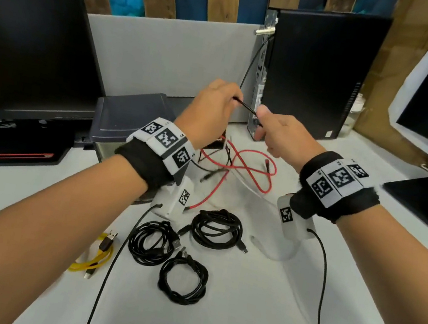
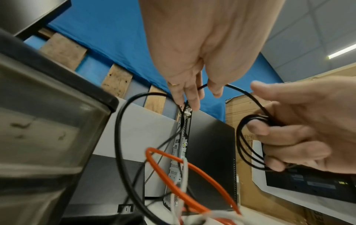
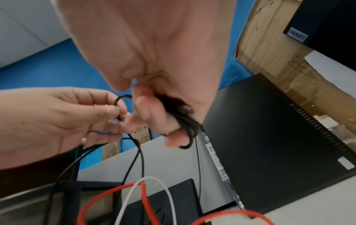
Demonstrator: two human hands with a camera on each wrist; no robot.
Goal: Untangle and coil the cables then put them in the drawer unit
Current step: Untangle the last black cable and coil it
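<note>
Looping thinly, black cable spans both hands.

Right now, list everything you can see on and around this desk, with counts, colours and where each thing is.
coiled cables: three, black, near middle of desk
yellow cable: one, near left of coils
red cable: one, loose, tangled behind the hands
white cable: one, tangled with red
black cable: one, part-coiled, held between hands
drawer unit: one, dark grey, back left
computer tower: one, black, back
monitors: two, left and right
left hand: pinches black cable
right hand: grip on coil
</note>
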